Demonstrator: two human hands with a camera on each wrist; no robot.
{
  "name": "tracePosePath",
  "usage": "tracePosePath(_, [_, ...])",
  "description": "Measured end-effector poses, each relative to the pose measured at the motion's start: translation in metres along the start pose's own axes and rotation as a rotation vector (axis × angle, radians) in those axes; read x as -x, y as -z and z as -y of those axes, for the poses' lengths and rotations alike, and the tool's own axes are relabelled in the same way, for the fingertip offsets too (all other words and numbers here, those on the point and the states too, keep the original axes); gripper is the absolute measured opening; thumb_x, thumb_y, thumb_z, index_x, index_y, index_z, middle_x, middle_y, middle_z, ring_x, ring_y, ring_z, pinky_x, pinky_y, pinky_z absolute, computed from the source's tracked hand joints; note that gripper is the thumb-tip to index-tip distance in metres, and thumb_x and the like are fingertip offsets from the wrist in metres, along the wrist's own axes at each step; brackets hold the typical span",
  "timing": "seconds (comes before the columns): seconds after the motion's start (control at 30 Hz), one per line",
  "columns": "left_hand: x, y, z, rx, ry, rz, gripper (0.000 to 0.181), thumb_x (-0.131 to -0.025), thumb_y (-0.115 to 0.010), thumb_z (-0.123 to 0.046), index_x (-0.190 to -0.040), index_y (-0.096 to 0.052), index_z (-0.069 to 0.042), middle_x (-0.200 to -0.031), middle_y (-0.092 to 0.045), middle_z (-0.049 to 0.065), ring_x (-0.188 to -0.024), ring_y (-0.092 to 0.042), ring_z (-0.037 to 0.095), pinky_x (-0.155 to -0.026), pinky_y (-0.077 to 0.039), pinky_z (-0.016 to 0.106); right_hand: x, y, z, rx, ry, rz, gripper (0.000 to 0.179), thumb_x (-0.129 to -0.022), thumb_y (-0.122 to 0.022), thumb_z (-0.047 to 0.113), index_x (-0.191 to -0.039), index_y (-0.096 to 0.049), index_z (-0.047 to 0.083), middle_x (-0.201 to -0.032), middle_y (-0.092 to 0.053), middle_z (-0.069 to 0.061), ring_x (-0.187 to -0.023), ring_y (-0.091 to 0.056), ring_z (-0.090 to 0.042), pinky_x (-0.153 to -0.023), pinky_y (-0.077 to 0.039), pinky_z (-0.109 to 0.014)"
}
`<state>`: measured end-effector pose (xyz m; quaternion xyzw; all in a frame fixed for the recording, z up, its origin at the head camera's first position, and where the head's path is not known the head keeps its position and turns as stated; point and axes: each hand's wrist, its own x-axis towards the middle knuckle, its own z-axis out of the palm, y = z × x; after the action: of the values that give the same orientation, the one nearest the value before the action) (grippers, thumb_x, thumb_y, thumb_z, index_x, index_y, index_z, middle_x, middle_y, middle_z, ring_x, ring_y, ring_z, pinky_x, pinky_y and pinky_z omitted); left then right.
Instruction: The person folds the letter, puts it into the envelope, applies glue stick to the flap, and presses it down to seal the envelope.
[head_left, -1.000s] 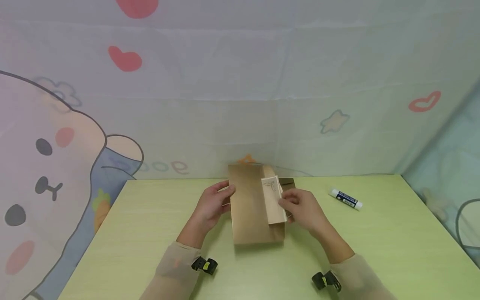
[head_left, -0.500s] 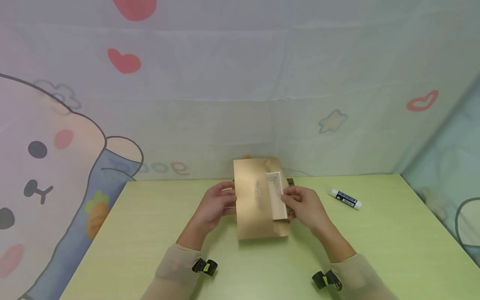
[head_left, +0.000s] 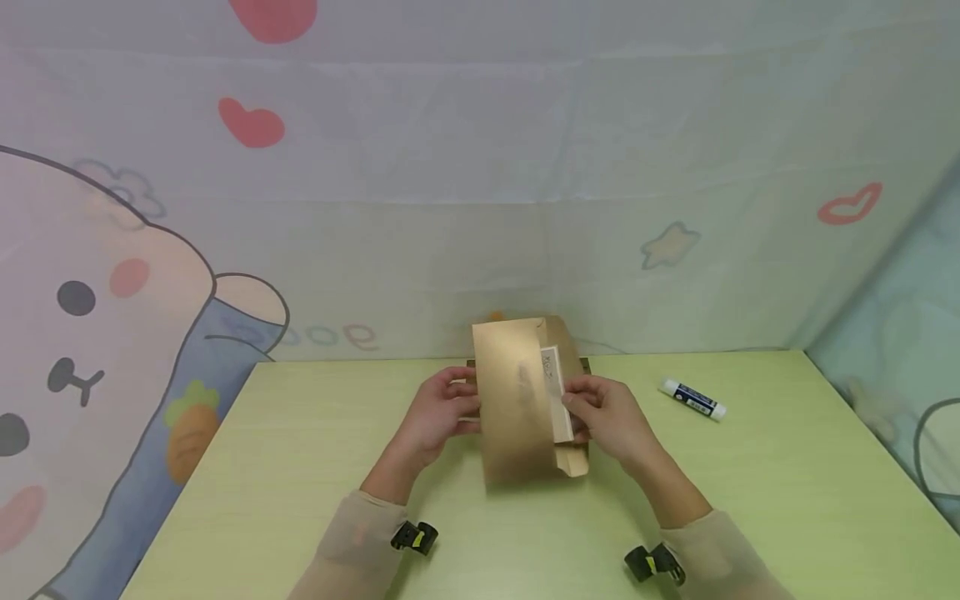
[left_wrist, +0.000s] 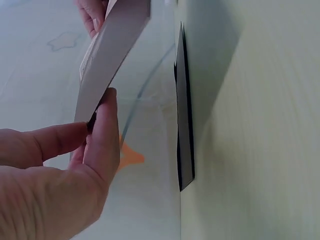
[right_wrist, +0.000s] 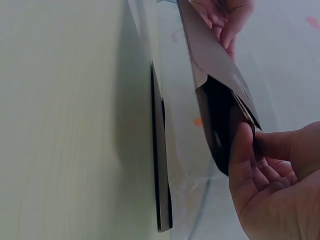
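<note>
A gold paper envelope [head_left: 513, 400] is held above the table, its mouth facing right. My left hand [head_left: 437, 412] grips its left edge, with the thumb on the near face and fingers behind, as the left wrist view shows. A cream card [head_left: 557, 396] with a dark line pattern sits partly inside the envelope; only a narrow strip shows. My right hand [head_left: 611, 417] pinches the card's right edge. In the right wrist view, the envelope's mouth [right_wrist: 220, 120] gapes and the right fingers reach to its opening.
A glue stick [head_left: 693, 398] with a dark blue label lies on the table to the right. Behind the held envelope, a dark flat folded piece [left_wrist: 185, 130] lies on the green table [head_left: 750, 492]. A printed cloth [head_left: 450, 167] hangs at the back edge.
The card has gone further left into the envelope, so less of it shows. The envelope has shifted slightly right, and its mouth has opened wider. The glue stick stays put.
</note>
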<state>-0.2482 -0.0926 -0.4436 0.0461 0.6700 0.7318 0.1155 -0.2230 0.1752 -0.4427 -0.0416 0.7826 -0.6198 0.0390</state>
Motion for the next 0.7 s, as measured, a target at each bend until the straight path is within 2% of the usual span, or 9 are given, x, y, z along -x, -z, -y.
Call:
tracePosePath(0.2, [0.0037,-0.0063,-0.0027,-0.059,0.0,-0.002,0.041,-0.099,-0.063,0.01,-0.139,-0.057,0.004,-0.104,-0.068,0.015,-0.083,-0.074,0.025,-0.071,-0.065,0.041,0.0026,-0.0025,0.0016,0.019,0.007,0.025,0.024,-0.108,-0.062,0.009,-0.128,-0.065,-0.004,-0.093,-0.07,-0.011,-0.071,-0.062,-0.021,-0.063,-0.06,-0.032])
tracePosePath(0.5, [0.0046,-0.0069,-0.0041,-0.007,0.035,0.029,0.043,-0.1,-0.062,0.011,-0.141,-0.055,0.001,-0.104,-0.067,0.012,-0.086,-0.074,0.023,-0.076,-0.065,0.046,0.0017,-0.0033,0.0003,-0.045,-0.002,0.071,0.024,-0.108,-0.058,0.003,-0.13,-0.064,-0.005,-0.094,-0.071,-0.013,-0.078,-0.069,-0.024,-0.067,-0.063,-0.035])
tracePosePath(0.7, [0.005,-0.006,-0.0052,-0.022,0.038,0.036,0.044,-0.101,-0.063,0.01,-0.143,-0.054,0.0,-0.105,-0.068,0.012,-0.086,-0.074,0.023,-0.075,-0.065,0.045,-0.0001,-0.003,-0.0016,-0.045,-0.007,0.078,0.023,-0.108,-0.058,0.003,-0.129,-0.066,-0.004,-0.098,-0.074,-0.014,-0.08,-0.071,-0.025,-0.068,-0.063,-0.035])
